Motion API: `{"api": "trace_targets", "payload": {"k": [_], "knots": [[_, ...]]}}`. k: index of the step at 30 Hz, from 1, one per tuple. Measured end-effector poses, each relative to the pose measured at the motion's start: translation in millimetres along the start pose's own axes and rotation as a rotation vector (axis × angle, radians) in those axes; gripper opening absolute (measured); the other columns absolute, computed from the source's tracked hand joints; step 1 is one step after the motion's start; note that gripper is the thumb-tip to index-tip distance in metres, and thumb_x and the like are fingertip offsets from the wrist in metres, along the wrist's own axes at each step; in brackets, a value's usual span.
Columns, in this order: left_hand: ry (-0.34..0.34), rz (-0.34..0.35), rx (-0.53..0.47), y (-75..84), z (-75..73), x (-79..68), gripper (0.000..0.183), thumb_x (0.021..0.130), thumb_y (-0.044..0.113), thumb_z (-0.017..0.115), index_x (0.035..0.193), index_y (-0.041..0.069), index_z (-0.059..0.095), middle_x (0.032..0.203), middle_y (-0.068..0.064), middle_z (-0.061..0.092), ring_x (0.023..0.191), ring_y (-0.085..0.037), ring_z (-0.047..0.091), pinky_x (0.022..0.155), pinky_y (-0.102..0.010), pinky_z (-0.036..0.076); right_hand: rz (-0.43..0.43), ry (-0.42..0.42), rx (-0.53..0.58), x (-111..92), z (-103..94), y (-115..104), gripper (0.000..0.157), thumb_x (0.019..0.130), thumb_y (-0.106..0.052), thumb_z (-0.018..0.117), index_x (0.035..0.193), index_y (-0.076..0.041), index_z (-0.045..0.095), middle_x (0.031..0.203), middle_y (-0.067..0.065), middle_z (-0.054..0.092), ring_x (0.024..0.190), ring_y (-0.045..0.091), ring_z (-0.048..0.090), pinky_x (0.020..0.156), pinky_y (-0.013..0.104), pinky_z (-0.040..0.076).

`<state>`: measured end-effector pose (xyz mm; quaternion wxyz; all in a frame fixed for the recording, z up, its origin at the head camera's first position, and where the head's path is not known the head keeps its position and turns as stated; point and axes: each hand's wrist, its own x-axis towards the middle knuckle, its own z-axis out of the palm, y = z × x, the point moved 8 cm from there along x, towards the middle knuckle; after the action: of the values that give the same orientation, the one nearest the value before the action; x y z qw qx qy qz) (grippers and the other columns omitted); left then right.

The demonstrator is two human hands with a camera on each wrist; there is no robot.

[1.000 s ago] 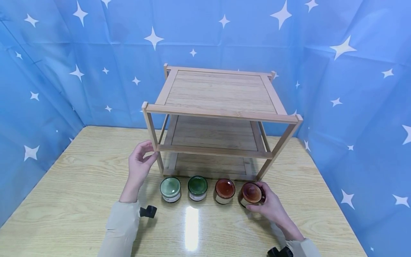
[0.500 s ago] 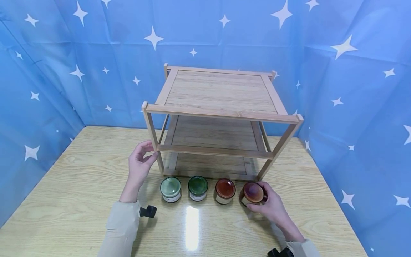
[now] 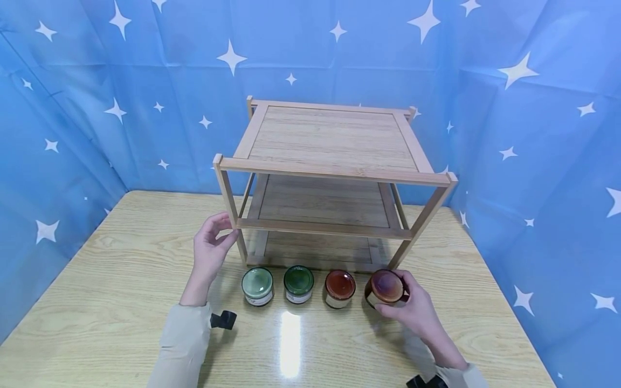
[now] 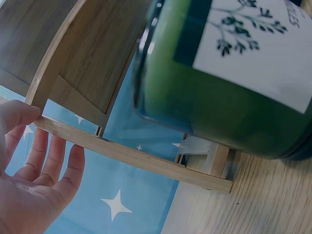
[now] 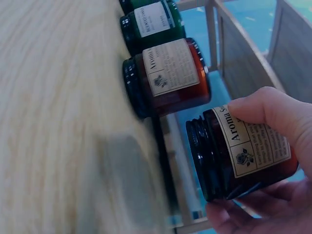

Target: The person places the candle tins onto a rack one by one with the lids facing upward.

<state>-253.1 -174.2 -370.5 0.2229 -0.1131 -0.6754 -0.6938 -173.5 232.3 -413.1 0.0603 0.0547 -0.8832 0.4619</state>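
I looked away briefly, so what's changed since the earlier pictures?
The right hand, already holding the rightmost jar, has shifted it slightly right and apparently lifted it off the table. Nothing was let go. The left hand stays on the wooden rack; the other three jars haven't moved.

looks like a staged recording booth; kind of wider room cannot be told; creased blue star-print cloth hangs behind the back edge of the tabletop and along its left and right edges; black wrist cameras at both sleeves
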Motion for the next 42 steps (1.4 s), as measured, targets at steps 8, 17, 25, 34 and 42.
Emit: {"api": "trace_targets", "payload": {"k": [8, 17, 25, 34, 42], "knots": [[-0.001, -0.006, -0.013, -0.8, -0.2, -0.7, 0.033, 0.081, -0.017, 0.057, 0.112, -0.007, 0.055, 0.094, 0.006, 0.062, 0.092, -0.009, 0.059, 0.079, -0.020, 0.054, -0.028, 0.021, 0.008, -1.3, -5.4, -14.3, 0.066, 0.061, -0.006, 0.086, 0.118, -0.002, 0.053, 0.107, 0.011, 0.061, 0.091, 0.002, 0.054, 0.073, 0.022, 0.053], [-0.003, -0.006, -0.003, -2.6, -1.0, -0.9, 0.032, 0.082, -0.013, 0.060, 0.113, -0.006, 0.055, 0.095, 0.006, 0.062, 0.092, -0.009, 0.060, 0.080, -0.022, 0.054, -0.092, 0.055, 0.043, -2.7, -11.2, -30.0, 0.066, 0.059, -0.001, 0.086, 0.117, -0.001, 0.053, 0.106, 0.010, 0.061, 0.090, -0.001, 0.053, 0.071, 0.021, 0.053], [-0.005, -0.002, -0.010, -1.9, -0.6, -0.7, 0.032, 0.082, -0.013, 0.061, 0.112, -0.005, 0.055, 0.095, 0.006, 0.062, 0.092, -0.009, 0.060, 0.079, -0.021, 0.054, -0.125, 0.072, 0.037, -3.4, -13.5, -41.7, 0.070, 0.057, 0.000, 0.086, 0.118, -0.003, 0.053, 0.106, 0.007, 0.060, 0.091, -0.001, 0.053, 0.070, 0.021, 0.053], [0.006, -0.009, -0.010, -0.5, -0.3, -0.6, 0.032, 0.081, -0.015, 0.059, 0.111, -0.004, 0.056, 0.094, 0.007, 0.062, 0.091, -0.009, 0.060, 0.079, -0.020, 0.053, -0.117, 0.065, 0.026, -1.4, -14.8, -51.6, 0.070, 0.059, -0.002, 0.086, 0.120, -0.005, 0.052, 0.110, 0.007, 0.059, 0.092, -0.001, 0.053, 0.071, 0.022, 0.052], [0.008, -0.013, 0.007, -1.0, -1.0, -0.5, 0.032, 0.082, -0.014, 0.060, 0.112, -0.007, 0.055, 0.094, 0.007, 0.062, 0.091, -0.009, 0.060, 0.080, -0.022, 0.054, -0.129, 0.053, 0.049, -0.4, -13.6, -62.4, 0.069, 0.060, -0.001, 0.086, 0.120, -0.004, 0.052, 0.109, 0.007, 0.059, 0.093, 0.001, 0.052, 0.070, 0.023, 0.054]]}}
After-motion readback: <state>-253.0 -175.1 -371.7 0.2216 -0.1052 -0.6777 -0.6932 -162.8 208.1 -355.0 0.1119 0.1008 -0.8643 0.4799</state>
